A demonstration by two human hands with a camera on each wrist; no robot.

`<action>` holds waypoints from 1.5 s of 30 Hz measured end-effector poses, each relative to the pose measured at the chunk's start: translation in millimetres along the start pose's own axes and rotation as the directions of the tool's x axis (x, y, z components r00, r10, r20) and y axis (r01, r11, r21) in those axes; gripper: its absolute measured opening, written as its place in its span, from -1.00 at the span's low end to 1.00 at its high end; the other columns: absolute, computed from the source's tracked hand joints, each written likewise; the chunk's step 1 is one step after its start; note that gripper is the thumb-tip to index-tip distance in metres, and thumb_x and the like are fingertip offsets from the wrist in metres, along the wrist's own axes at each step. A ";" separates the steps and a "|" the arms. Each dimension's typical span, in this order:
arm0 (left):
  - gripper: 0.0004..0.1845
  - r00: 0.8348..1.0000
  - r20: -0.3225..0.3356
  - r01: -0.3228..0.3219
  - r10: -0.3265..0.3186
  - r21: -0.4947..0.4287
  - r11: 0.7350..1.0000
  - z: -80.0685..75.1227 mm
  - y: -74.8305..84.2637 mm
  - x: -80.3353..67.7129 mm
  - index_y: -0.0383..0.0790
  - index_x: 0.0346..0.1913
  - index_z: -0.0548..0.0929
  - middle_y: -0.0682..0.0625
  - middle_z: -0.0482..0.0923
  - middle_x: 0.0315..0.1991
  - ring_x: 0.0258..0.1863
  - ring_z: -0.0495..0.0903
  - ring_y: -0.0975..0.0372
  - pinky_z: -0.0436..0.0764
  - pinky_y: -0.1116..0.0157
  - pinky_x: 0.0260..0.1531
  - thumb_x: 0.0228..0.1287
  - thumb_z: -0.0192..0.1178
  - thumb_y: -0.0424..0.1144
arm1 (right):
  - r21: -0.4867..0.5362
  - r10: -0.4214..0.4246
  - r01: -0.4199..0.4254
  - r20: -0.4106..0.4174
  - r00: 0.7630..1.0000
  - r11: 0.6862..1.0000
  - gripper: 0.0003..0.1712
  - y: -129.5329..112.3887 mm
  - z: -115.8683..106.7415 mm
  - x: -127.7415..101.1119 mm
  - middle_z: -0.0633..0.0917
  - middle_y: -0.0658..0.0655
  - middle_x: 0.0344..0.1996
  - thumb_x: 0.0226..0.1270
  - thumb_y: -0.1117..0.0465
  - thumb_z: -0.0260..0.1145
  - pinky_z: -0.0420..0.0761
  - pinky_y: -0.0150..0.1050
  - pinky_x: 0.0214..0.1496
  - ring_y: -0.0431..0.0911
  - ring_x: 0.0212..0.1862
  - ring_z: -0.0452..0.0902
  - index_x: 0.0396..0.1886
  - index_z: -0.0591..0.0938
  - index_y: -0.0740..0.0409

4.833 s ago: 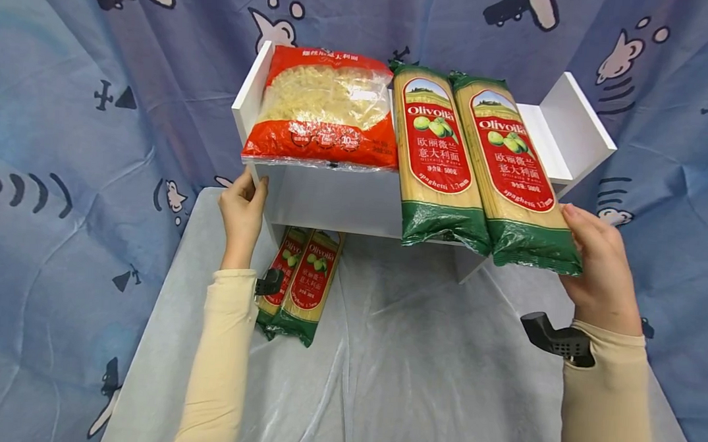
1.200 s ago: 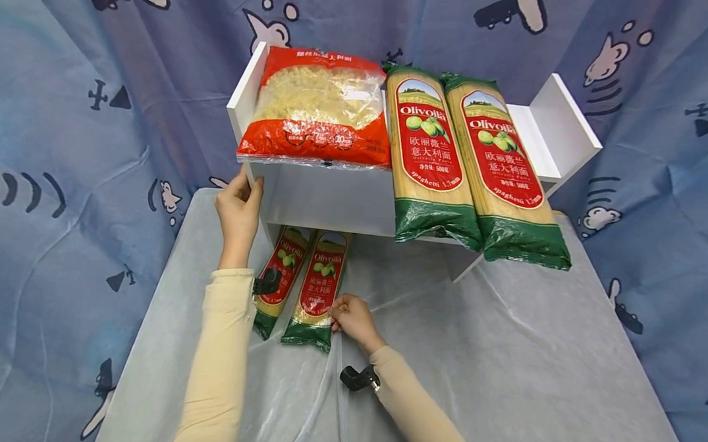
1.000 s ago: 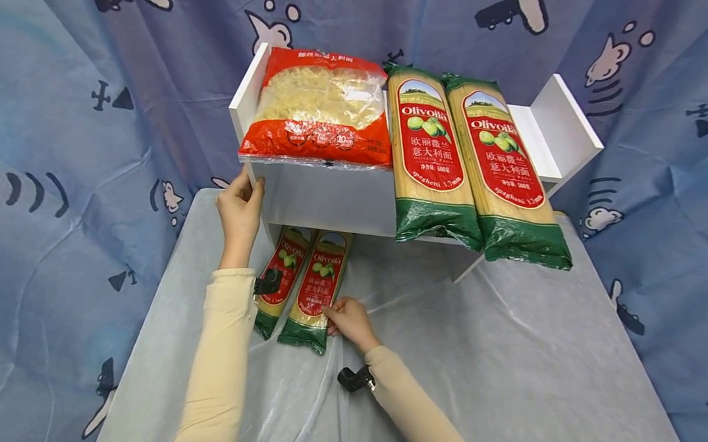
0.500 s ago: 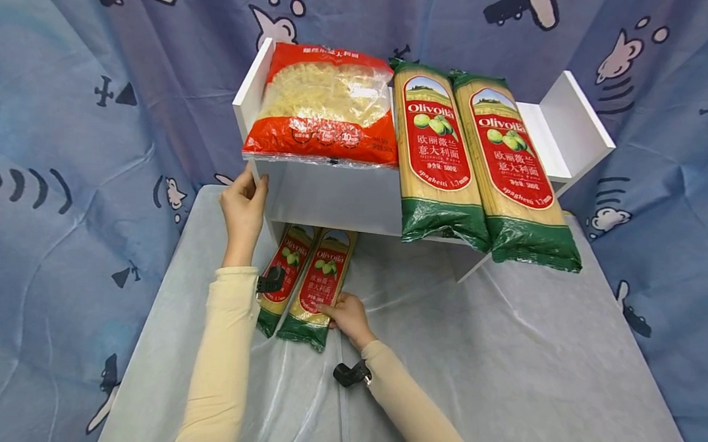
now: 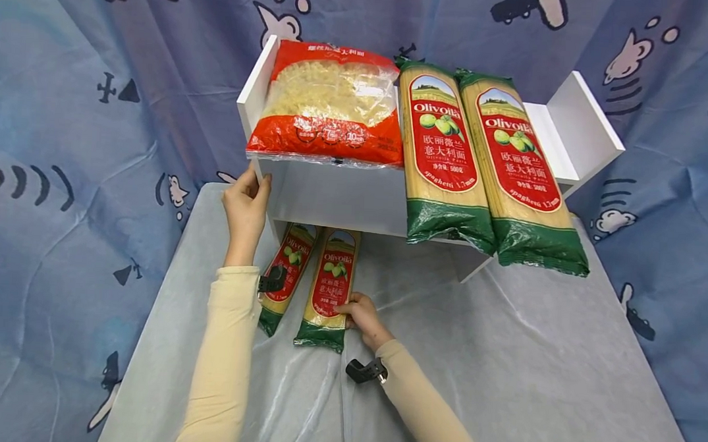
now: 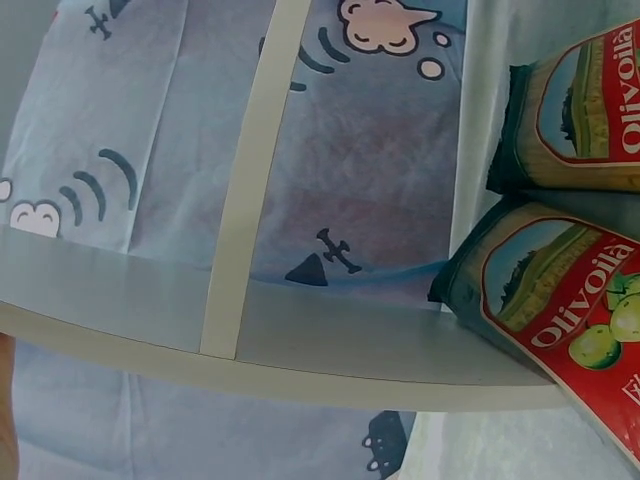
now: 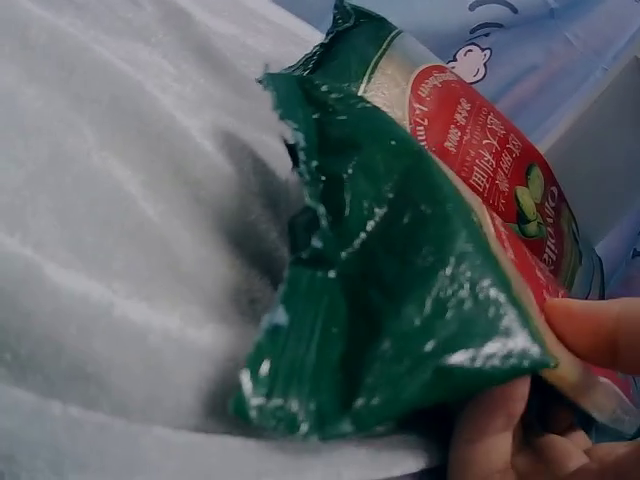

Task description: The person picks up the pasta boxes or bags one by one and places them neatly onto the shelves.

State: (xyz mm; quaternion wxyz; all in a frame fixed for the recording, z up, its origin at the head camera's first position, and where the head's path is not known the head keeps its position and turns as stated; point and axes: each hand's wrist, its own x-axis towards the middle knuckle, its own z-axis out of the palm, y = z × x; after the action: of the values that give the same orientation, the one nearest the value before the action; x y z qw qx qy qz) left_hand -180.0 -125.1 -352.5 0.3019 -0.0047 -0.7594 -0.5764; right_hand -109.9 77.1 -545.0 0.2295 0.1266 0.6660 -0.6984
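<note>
My left hand [image 5: 246, 206] holds the front edge of the left side panel of a white shelf [image 5: 588, 135]. Below the shelf's middle board, my right hand [image 5: 366, 318] pinches the right edge of a spaghetti pack [image 5: 331, 283], thumb on top. The right wrist view shows the pack's green end [image 7: 400, 270] tilted up, with fingers curled under its edge. A second spaghetti pack [image 5: 280, 290] lies to the left, partly behind the left wrist's camera. On top of the shelf lie a red bag of pasta [image 5: 329, 101] and two spaghetti packs [image 5: 443, 146], their ends overhanging the front.
The shelf stands on a table with a pale grey cloth [image 5: 501, 372]. A blue patterned curtain [image 5: 83, 169] hangs behind and at both sides. The overhanging green pack ends [image 5: 543, 246] jut out above the right side of the table.
My right hand has come down from the upper right spaghetti pack to the lower one and taken hold of its edge. That pack has shifted right, widening the gap. My left hand stays put.
</note>
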 end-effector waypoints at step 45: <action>-0.65 1.000 0.003 0.021 -0.021 0.005 1.000 0.8 -0.7 -0.3 -0.47 0.12 0.52 -0.41 0.60 -0.26 -0.53 0.42 0.55 0.37 0.58 -0.48 0.27 0.12 -0.52 | 0.010 -0.129 0.129 0.182 0.975 0.992 -0.54 2.3 -20.3 -99.1 0.70 0.20 -0.27 0.25 0.28 0.29 0.59 -0.23 -0.21 -0.11 -0.31 0.64 0.02 0.45 0.55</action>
State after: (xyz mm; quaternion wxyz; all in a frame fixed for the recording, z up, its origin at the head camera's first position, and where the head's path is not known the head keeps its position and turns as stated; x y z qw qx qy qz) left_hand -180.4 -124.5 -353.3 0.2944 0.0030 -0.7612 -0.5779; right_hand -25.9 112.2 -500.9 0.2438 0.0184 0.6498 -0.7197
